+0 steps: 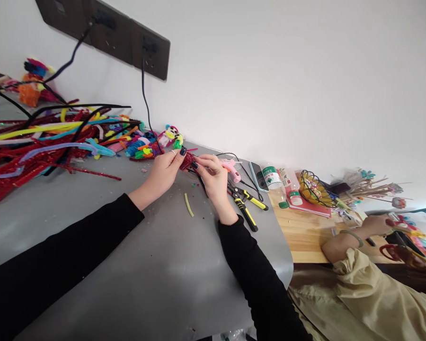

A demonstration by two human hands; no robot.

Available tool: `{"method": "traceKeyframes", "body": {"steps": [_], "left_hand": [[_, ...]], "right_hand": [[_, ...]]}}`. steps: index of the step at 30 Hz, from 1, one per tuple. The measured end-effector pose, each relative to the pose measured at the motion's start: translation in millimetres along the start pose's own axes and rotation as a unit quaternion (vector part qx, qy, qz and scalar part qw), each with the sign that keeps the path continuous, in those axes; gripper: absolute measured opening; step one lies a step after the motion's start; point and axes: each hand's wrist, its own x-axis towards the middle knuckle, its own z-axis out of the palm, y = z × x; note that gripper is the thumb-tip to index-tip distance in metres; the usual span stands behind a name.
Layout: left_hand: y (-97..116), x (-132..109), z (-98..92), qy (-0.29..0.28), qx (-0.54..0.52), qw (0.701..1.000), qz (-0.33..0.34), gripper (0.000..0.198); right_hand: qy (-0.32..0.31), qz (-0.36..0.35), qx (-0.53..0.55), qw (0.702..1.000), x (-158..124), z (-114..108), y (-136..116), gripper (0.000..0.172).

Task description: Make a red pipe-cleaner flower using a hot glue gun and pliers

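My left hand [165,171] and my right hand [213,177] meet over the grey table [156,265], both pinching a small red glittery pipe-cleaner piece [186,161] between thumb and fingertips. The nails are dark and a ring shows on the left hand. Both arms wear black sleeves. A short yellow-green pipe-cleaner offcut [189,205] lies on the table just below the hands.
A big heap of coloured pipe cleaners [46,137] and small finished figures [172,135] lie at left. A pink glue gun [231,168], yellow-handled pliers [246,206], a phone and bottles [275,182] sit right of my hands. Another person's arm [355,237] works at a wooden table.
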Motion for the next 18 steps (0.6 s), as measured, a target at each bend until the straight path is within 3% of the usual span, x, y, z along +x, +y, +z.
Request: {"method": "traceKeyframes", "body": {"steps": [5,11,18], "left_hand": [[-0.3,1.4,0.1,0.027,0.039,0.998,0.039,0.051],[-5.4,1.7,4.4,0.027,-0.107,0.994,0.001,0.048],[-1.1,0.8,-0.7,0.046,-0.057,0.997,-0.001,0.042]], "right_hand": [[-0.007,0.009,0.036,0.999,-0.6,0.4,-3.3,0.018],[-0.003,0.018,0.049,0.999,-2.1,2.0,-4.8,0.019],[-0.01,0.019,0.018,1.0,-3.0,3.6,-3.9,0.018]]}}
